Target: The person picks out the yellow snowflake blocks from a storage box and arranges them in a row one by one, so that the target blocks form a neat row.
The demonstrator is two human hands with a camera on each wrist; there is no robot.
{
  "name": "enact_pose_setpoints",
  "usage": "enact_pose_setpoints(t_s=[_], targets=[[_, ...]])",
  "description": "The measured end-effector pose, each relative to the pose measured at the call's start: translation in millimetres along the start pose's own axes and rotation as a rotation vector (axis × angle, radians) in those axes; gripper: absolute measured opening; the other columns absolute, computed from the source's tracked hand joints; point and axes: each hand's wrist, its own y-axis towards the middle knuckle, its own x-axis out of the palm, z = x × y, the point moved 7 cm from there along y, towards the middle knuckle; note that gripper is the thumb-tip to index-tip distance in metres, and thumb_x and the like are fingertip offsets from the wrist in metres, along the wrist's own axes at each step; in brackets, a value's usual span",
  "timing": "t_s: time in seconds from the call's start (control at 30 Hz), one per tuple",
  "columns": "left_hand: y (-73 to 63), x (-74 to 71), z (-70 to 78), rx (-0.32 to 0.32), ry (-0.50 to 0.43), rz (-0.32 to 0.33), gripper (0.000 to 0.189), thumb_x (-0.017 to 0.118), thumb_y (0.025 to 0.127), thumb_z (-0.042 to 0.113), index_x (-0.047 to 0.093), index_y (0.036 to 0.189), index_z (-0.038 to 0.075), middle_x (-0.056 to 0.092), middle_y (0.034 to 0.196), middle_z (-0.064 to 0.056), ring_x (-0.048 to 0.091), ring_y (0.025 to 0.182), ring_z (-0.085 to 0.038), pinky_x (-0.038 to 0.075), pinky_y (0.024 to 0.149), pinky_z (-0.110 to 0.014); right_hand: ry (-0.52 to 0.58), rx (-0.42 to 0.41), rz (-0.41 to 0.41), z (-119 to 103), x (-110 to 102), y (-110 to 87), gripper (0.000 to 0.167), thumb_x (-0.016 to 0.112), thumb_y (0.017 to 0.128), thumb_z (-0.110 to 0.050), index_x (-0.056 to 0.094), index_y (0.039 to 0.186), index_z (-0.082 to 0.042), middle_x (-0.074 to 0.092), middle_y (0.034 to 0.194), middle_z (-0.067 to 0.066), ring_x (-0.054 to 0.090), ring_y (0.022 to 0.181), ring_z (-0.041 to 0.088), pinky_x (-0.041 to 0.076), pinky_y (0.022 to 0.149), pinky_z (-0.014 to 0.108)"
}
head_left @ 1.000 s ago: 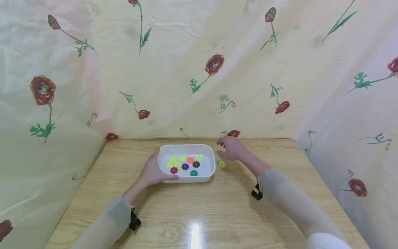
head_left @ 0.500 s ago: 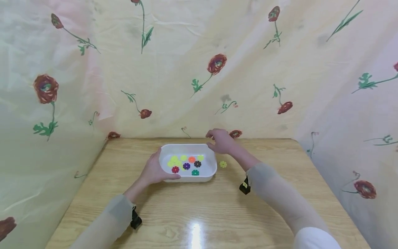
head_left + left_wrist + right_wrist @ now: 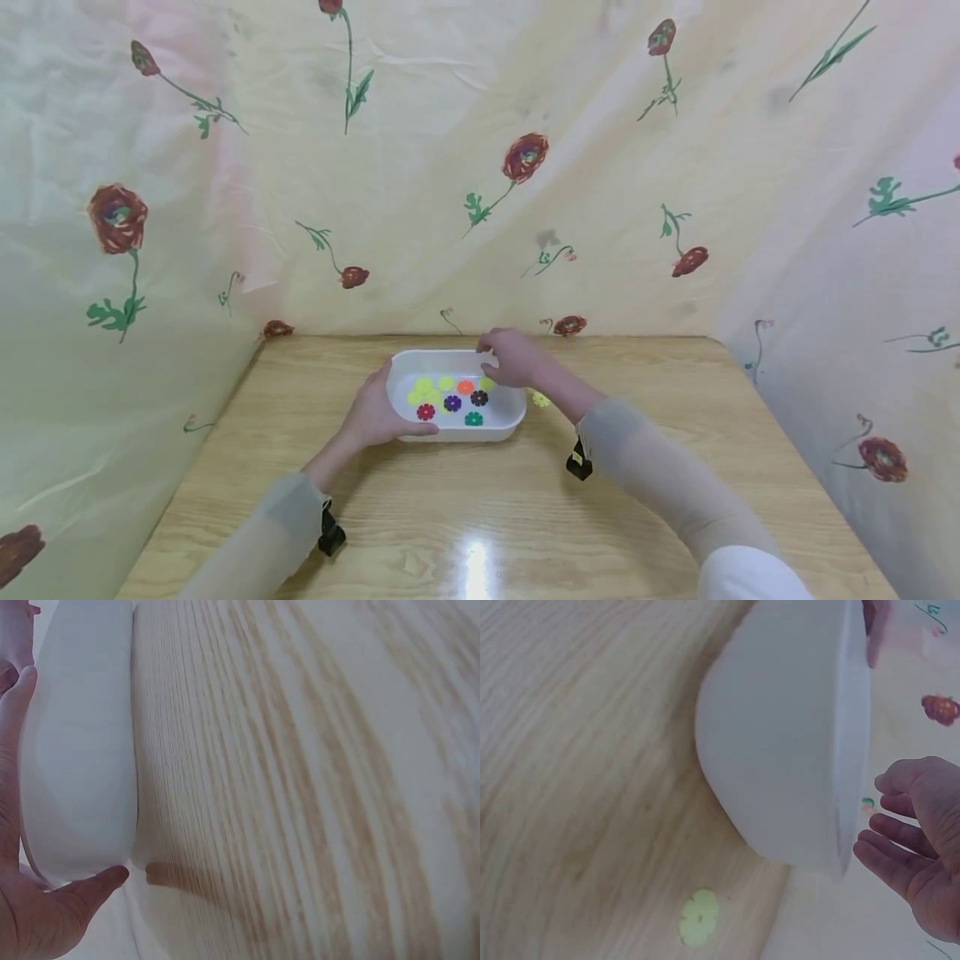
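A white plastic tray [image 3: 457,434] with rounded corners stands on the table. In it lie several small notched discs: yellow ones [image 3: 425,386], a red disc [image 3: 426,412], a purple disc [image 3: 452,403], a black disc [image 3: 479,398], an orange disc [image 3: 466,387] and a green disc [image 3: 474,418]. My left hand [image 3: 375,410] grips the tray's left end, thumb along the front wall. Above the tray's right back part hovers my right hand [image 3: 512,357], fingers loosely bent and apart from the thumb, with nothing visible between them. A yellow disc [image 3: 699,918] lies on the table right of the tray.
The wooden table [image 3: 420,517] meets a flower-printed cloth [image 3: 390,167] hanging at the back and both sides. Each wrist carries a small black camera, such as the right one [image 3: 579,461].
My right hand has moved left, from above the table right of the tray to over its right back part. The left hand keeps its grip; the view has shifted slightly.
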Motion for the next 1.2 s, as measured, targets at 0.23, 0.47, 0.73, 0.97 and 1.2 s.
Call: enact_pose_setpoints(t_s=[0.23, 0.47, 0.73, 0.97, 1.2], targets=[[1.9, -0.6, -0.6, 0.011, -0.006, -0.003, 0.126, 0.101, 0.066, 0.049, 0.031, 0.165, 0.017, 0.056, 0.148, -0.011, 0.058, 0.128, -0.032, 0.055, 0.109, -0.056, -0.039, -0.064, 0.007, -7, 8, -2.4, 0.026, 0.074, 0.096, -0.012, 0.074, 0.12, -0.001, 0.077, 0.117, 0.014, 0.073, 0.11, 0.03, 0.061, 0.099, 0.043], [1.7, -0.6, -0.8, 0.035, -0.009, 0.002, 0.121, 0.101, 0.066, 0.048, 0.035, 0.163, 0.016, 0.059, 0.144, -0.012, 0.059, 0.124, -0.032, 0.056, 0.106, -0.055, -0.055, 0.012, -0.074, -4, 27, 1.2, 0.025, 0.076, 0.096, -0.011, 0.075, 0.12, -0.003, 0.078, 0.118, 0.013, 0.074, 0.111, 0.029, 0.061, 0.101, 0.042], [4.0, -1.9, 0.9, 0.037, -0.003, -0.004, 0.123, 0.101, 0.066, 0.048, 0.033, 0.164, 0.017, 0.058, 0.147, -0.011, 0.059, 0.126, -0.031, 0.055, 0.109, -0.056, -0.049, 0.122, -0.117, -6, 35, 1.8, 0.027, 0.077, 0.095, -0.007, 0.075, 0.122, -0.003, 0.077, 0.122, 0.015, 0.072, 0.111, 0.03, 0.06, 0.103, 0.044], [4.9, -2.6, 2.1, 0.035, -0.003, -0.009, 0.13, 0.102, 0.065, 0.049, 0.03, 0.166, 0.013, 0.057, 0.148, -0.014, 0.06, 0.126, -0.032, 0.056, 0.107, -0.054, -0.062, 0.17, -0.145, -4, 47, 2.9, 0.024, 0.071, 0.096, -0.001, 0.075, 0.12, -0.004, 0.076, 0.12, 0.014, 0.07, 0.112, 0.03, 0.056, 0.109, 0.045], [2.1, -3.9, -0.1, 0.004, 0.005, -0.009, 0.134, 0.102, 0.064, 0.049, 0.026, 0.168, 0.012, 0.054, 0.151, -0.015, 0.059, 0.128, -0.032, 0.056, 0.109, -0.054, -0.189, 0.108, -0.148, -8, 56, 6.6, 0.023, 0.067, 0.096, 0.004, 0.078, 0.114, -0.006, 0.076, 0.107, 0.011, 0.068, 0.099, 0.024, 0.057, 0.104, 0.041]])
